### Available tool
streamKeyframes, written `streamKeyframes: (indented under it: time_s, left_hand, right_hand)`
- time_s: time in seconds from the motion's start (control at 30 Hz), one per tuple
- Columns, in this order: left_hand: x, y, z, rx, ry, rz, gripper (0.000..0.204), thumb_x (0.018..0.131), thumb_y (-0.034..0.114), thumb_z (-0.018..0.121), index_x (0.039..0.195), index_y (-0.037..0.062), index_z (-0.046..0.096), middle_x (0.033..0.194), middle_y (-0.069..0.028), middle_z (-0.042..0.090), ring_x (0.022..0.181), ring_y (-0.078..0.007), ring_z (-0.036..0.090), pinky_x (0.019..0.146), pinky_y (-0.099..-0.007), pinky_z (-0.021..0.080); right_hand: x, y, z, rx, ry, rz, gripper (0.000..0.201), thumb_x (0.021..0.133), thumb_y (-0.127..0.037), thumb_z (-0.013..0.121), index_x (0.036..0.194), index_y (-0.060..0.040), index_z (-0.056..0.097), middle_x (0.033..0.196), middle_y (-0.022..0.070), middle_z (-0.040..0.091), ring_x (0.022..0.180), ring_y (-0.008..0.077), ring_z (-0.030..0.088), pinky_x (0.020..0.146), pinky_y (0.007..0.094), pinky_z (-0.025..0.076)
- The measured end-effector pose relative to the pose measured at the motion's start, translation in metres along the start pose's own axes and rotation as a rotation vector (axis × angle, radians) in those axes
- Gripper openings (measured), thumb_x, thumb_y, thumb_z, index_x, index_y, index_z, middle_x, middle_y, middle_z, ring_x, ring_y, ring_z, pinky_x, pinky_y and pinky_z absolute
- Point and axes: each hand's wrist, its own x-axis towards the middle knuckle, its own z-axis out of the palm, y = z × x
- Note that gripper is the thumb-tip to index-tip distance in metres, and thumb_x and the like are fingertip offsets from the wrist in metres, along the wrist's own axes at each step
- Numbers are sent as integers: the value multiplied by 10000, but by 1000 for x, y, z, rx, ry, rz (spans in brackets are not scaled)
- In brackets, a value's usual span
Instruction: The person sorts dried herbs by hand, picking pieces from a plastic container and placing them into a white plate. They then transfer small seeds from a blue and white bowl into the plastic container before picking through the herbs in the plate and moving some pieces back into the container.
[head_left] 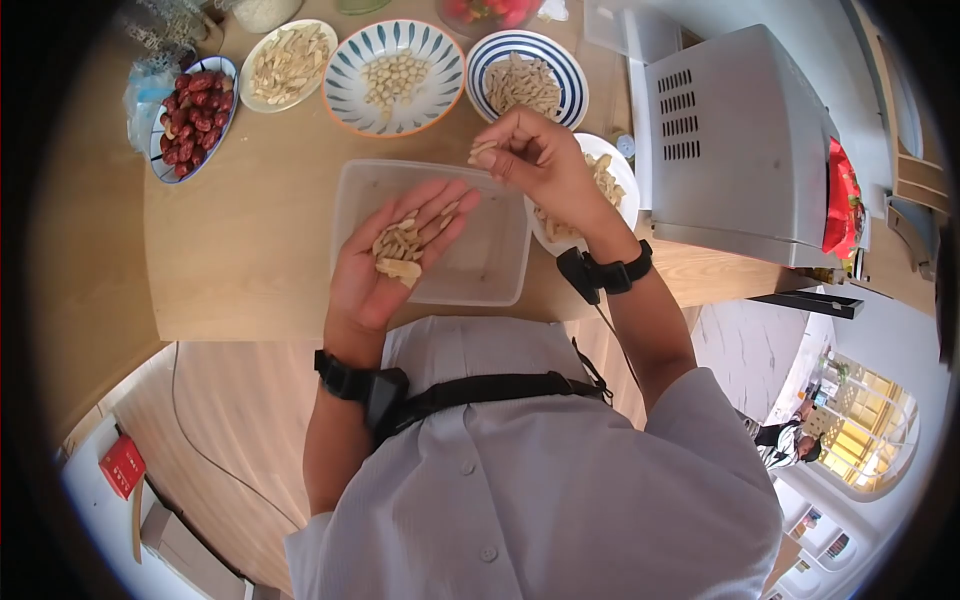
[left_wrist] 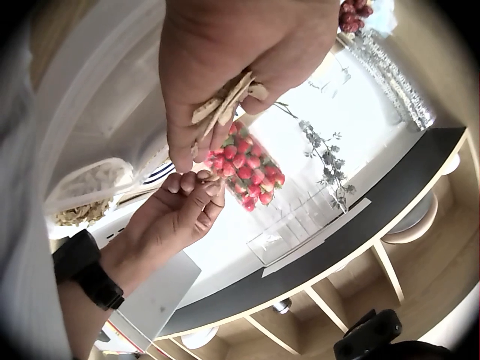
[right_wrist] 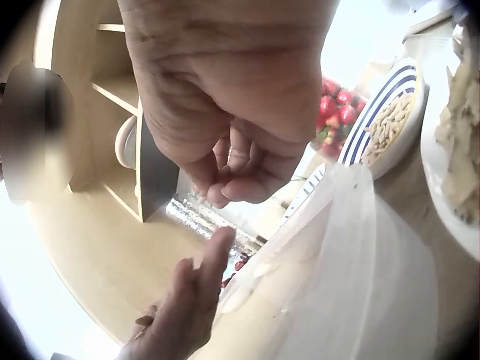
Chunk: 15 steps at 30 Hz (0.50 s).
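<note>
My left hand (head_left: 385, 255) is palm up over the left part of a clear plastic container (head_left: 485, 250), fingers extended, with pale dried slices (head_left: 398, 240) lying on the palm. Just above the container's far right edge, my right hand (head_left: 545, 165) pinches a small pale piece (head_left: 482, 150) between thumb and fingers. The left wrist view shows slices (left_wrist: 229, 101) at the left palm and the right hand (left_wrist: 176, 214) close to its fingertips. In the right wrist view the right fingertips meet, hiding most of what they hold.
Beyond the container stand plates of red dates (head_left: 198, 118), pale slices (head_left: 290, 68), round pale seeds (head_left: 395, 80) and brownish pieces (head_left: 522, 82). A white plate (head_left: 627, 190) of slices sits beside the container's right edge. A grey appliance (head_left: 740, 140) stands at right.
</note>
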Motion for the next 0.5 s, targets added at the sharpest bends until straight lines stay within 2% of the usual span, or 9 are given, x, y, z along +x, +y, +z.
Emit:
streamKeyframes:
  time_s: [0.13,0.17,0.27,0.3,0.5]
  left_hand:
    - [0,1,-5,-18,-20,7,552,1128,241,339,1540,-127,345,1651,-286,312,1564,-413,263,1275,-468,314]
    - [-1,1,-4,-8,-5,12,552,1125,244,341,1532,-128,355,1640,-288,331,1554,-413,285,1276,-466,313]
    - [-1,3,-3,4,19,25,554,1120,252,342,1516,-133,378,1617,-292,369,1536,-413,329,1277,-462,311]
    - [0,3,-4,-6,11,27,555,1120,253,339,1515,-135,380,1616,-294,369,1536,-414,327,1277,-462,311]
    - [2,4,-8,-18,4,30,561,1121,266,335,1510,-134,395,1617,-297,368,1541,-415,317,1280,-464,306]
  right_hand:
    - [27,25,-44,-226,156,-56,49,990,-52,710,1030,-27,693,844,-2,708,715,42,586,640,227,488]
    - [37,29,-54,-286,225,-127,41,974,-63,726,1002,-33,723,796,11,700,683,45,568,615,238,476]
    - [54,27,-86,-595,194,-46,85,990,-73,709,1046,-9,709,813,1,703,713,39,603,633,222,482]
    - [59,29,-91,-634,206,-117,104,980,-72,708,1042,9,726,804,26,719,710,56,623,640,245,503]
    - [75,40,-112,-818,150,-50,168,963,-58,705,1116,-13,758,889,77,761,760,134,682,714,294,549]
